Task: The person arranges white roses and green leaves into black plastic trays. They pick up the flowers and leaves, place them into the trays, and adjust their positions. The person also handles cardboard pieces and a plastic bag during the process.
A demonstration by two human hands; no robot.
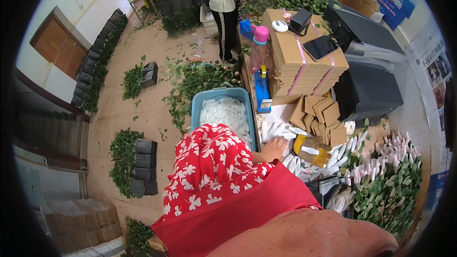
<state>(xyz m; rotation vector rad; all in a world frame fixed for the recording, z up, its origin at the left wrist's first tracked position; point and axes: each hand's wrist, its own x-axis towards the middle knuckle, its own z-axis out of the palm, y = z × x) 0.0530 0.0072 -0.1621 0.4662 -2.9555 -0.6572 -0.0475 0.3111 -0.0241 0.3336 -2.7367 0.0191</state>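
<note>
My left hand reaches out from a red sleeve with white clover shapes. It lies on the worktable among loose white sleeve-like pieces, its fingers stretched out and slightly blurred. Nothing gripped shows in it. Just right of the hand rests a yellow and grey work glove. Behind the glove, small cardboard pieces lean in a loose pile. A blue bin full of similar white pieces stands left of the table, partly covered by my sleeve. My right hand is not in view.
Strapped flat cardboard bears a phone. Beside it stand a pink bottle and a blue tape dispenser. Pale pink flower bunches fill the right side. Leafy bundles lie on the floor. Another person stands beyond.
</note>
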